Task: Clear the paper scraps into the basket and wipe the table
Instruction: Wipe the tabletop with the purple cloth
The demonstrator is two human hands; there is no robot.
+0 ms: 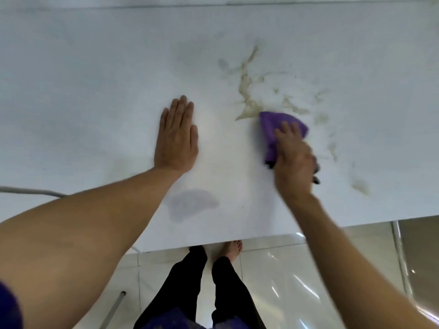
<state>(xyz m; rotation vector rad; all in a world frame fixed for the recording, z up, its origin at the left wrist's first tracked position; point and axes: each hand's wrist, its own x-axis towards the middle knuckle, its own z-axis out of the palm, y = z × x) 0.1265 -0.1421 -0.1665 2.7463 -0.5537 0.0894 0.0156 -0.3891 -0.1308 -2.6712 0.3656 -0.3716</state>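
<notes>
A white table [95, 79] fills most of the view. My left hand [177, 141] lies flat on it, palm down, fingers straight and together. To the right, my right hand [293, 160] presses a purple cloth [273, 131] onto the tabletop; its fingers lie over the cloth and look blurred. The cloth sits at the lower end of a yellowish-brown stain [247, 91] that spreads up and to the right. No paper scraps and no basket are in view.
More brownish smears [361, 186] lie right of the cloth. A greyish damp patch [192, 203] sits near the table's front edge. Below the edge are glossy floor tiles [280, 269], my legs and a bare foot [234, 250]. A metal table leg [401, 257] stands at the right.
</notes>
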